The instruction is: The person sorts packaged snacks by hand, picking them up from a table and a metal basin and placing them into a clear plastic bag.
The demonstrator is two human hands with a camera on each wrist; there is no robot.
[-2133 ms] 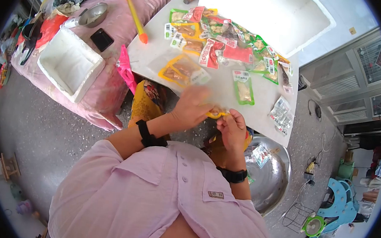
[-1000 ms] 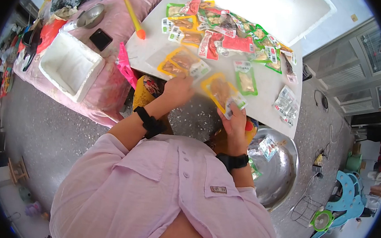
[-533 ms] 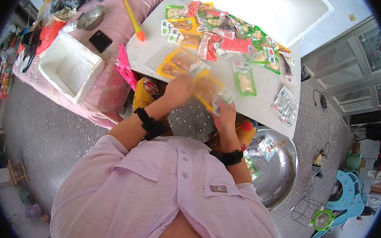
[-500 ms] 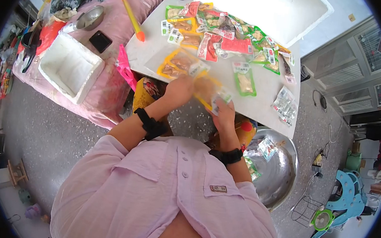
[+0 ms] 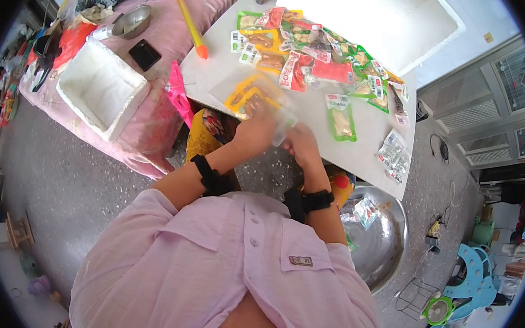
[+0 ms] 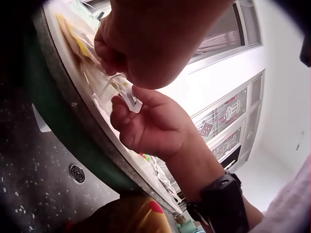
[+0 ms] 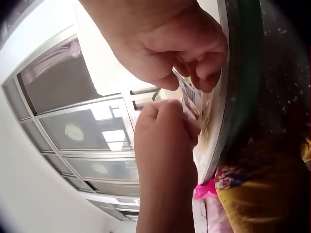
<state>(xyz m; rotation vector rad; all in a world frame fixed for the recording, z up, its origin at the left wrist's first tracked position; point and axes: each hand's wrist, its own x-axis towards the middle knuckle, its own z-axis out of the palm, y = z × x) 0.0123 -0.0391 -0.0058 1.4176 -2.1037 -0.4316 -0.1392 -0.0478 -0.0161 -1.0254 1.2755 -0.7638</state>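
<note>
My left hand (image 5: 255,134) and right hand (image 5: 303,144) are close together at the table's near edge. Between them is a blurred yellow-edged food packet (image 5: 277,108) with a clear and white end. In the left wrist view, the thumb and fingers of the right hand (image 6: 150,124) pinch the packet's white corner (image 6: 132,101). Seen from the right wrist, the left hand (image 7: 167,124) has its fingers curled on the same packet's clear plastic edge (image 7: 194,125). Another yellow-edged packet (image 5: 238,94) with brown pieces lies just beyond, partly overlapped.
Several red, green and yellow food packets cover the far part of the table (image 5: 214,68). A green-edged packet (image 5: 342,121) and a silver packet (image 5: 393,154) lie at right. A white foam box (image 5: 372,24) stands behind. Below right is a metal basin (image 5: 385,254).
The yellow-edged packet in the right hand has moved left and over the other yellow packet. The right hand has come in beside the left, which has shifted slightly right.
</note>
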